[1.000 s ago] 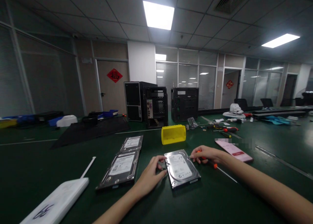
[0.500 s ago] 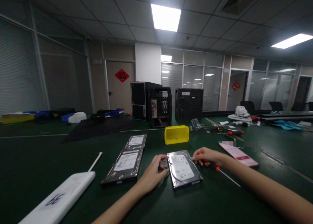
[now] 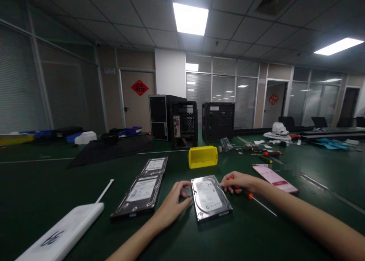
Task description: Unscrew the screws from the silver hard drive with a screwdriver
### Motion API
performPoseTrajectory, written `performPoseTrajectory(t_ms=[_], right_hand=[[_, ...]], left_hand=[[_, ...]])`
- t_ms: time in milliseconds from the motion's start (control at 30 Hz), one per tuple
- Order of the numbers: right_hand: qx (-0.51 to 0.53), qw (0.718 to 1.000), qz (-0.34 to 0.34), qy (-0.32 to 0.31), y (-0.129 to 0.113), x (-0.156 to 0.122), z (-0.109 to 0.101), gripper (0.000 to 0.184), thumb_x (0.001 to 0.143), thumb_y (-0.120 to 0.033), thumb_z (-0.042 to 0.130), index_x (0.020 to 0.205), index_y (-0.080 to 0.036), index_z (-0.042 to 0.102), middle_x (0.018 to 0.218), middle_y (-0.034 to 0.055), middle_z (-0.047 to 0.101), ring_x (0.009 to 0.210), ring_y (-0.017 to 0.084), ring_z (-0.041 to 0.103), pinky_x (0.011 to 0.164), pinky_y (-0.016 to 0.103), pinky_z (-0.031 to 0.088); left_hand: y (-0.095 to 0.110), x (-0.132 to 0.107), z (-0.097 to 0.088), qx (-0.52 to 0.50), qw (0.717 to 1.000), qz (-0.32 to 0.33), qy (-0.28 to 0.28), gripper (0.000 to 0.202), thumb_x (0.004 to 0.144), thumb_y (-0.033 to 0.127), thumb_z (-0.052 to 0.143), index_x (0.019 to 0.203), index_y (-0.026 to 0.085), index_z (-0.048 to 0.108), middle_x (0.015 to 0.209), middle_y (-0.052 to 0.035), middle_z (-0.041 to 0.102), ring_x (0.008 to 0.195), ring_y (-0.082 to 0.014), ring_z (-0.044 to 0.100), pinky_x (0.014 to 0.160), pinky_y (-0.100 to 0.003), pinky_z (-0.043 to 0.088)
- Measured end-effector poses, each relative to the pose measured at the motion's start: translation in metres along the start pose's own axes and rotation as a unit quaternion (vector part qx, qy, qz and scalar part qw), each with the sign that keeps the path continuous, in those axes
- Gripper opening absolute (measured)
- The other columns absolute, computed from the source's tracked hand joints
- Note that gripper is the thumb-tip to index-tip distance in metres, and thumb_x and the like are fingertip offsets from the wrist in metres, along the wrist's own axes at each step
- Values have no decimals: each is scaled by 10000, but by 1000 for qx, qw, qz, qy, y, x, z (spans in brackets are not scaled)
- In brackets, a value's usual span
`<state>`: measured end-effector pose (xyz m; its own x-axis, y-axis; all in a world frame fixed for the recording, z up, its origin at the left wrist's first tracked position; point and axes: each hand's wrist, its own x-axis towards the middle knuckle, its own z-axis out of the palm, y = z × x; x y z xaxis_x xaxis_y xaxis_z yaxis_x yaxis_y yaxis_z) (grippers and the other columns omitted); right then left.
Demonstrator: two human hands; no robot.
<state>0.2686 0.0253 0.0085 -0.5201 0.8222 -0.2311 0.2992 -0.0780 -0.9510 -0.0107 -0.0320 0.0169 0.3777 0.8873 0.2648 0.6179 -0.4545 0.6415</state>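
A silver hard drive (image 3: 209, 196) with a white label lies flat in front of me. My left hand (image 3: 178, 200) is at its left side, fingertips and thumb against the edge with a gap between them. At the opposite edge, my right hand (image 3: 235, 183) has its fingers curled around the orange handle of a screwdriver (image 3: 264, 206), whose thin shaft points down and right, away from the drive. The right fingertips pinch close to the drive's edge; whether something small is between them is too unclear to tell. Two more hard drives (image 3: 142, 190) lie end to end on the left.
A yellow bin (image 3: 203, 157) lies on its side behind the drive. Computer cases (image 3: 184, 124) stand farther back. A pink phone (image 3: 275, 179) is at right, with several hand tools (image 3: 266, 153) beyond. At front left lies a white device (image 3: 62, 230) marked with handwriting.
The whole view has shifted slightly, so everything sits a little farther left. Both hands keep their places at the drive's edges, and the screwdriver stays in my right hand.
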Motion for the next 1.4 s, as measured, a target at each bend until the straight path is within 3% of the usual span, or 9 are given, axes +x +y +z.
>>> performPoseTrajectory(t_ms=[667,1400], right_hand=[[-5,999,-1,48,2,4,2,245,660,-340,644,776,-127,606,651,-19,570,429,12,445,322,115,245],[-7,999,-20,33,4,3,1,262,656,-351,646,800,-136,602,695,-1,581,477,25,476,331,105,254]], left_hand=[[-11,6,1,12,1000,15,-10,381,756,357,477,1120,246,447,1033,-26,512,896,-195,502,754,-295,401],[-13,8,2,8,1000,24,-18,358,761,344,490,1102,238,454,1006,-24,499,896,-191,499,799,-309,382]])
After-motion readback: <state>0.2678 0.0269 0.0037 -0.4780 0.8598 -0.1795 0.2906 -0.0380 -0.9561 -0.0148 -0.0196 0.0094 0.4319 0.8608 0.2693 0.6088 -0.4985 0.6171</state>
